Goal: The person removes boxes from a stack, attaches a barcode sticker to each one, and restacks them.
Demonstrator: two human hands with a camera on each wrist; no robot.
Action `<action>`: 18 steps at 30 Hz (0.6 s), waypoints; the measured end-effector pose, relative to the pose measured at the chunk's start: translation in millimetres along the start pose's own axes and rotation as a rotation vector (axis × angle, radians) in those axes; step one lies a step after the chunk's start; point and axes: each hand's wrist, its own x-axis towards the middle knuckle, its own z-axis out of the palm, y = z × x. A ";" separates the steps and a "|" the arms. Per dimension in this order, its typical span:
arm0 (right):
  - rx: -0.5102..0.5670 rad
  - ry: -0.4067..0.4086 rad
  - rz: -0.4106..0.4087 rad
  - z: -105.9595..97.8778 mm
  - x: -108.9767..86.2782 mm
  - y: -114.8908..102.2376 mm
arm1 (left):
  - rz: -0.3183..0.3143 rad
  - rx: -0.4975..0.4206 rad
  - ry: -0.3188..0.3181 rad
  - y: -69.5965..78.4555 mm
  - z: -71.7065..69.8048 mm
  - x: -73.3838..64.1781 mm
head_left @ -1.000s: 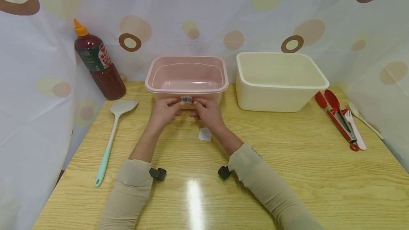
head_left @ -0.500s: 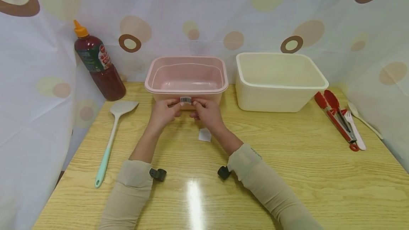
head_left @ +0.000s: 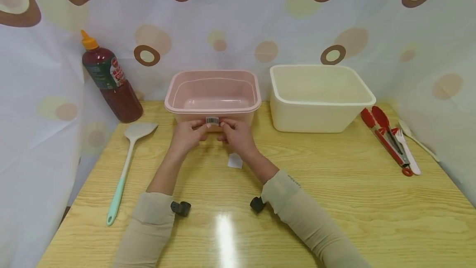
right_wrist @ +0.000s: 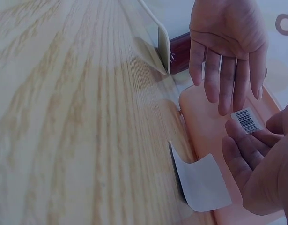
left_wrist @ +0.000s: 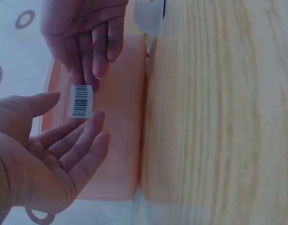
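Where the left hand point(head_left: 186, 137) and right hand point(head_left: 239, 137) meet, the pink bin point(head_left: 212, 111) looks light and stiff: thin, smooth plastic, apt to slide on the desk point(head_left: 323, 202) if nudged. Best hold: the rim, at its short ends.

Both hands: fingers spread, fairly straight, thumbs apart, tips at opposite ends of the label point(head_left: 212, 120). Label sits mid-way along the bin's front wall, below the rim, slightly bowed; stuck down or not, cannot tell. Judged near weightless, limp, easily creased. Best hold: edges only.

Counts, large to small:
- one desk
- two bins, the pink and a white bin point(head_left: 308, 117), just beside each other
- one bottle point(head_left: 111, 81), leaning
- one spatula point(head_left: 124, 168)
- one pair of tongs point(head_left: 385, 142)
- one spoon point(head_left: 420, 143)
- one fork point(head_left: 408, 152)
- one paper point(head_left: 234, 161), curled
- one label, barcoded
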 end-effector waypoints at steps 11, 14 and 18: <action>-0.013 -0.006 0.001 0.9 0.8 -0.3 | -0.013 0.024 0.002 1.1 -0.4 0.0; -0.015 -0.002 -0.003 0.7 0.9 -0.6 | -0.013 0.023 0.002 1.3 -0.7 0.4; -0.026 0.003 -0.007 0.2 0.7 -1.5 | -0.001 0.050 0.009 0.7 -2.2 0.2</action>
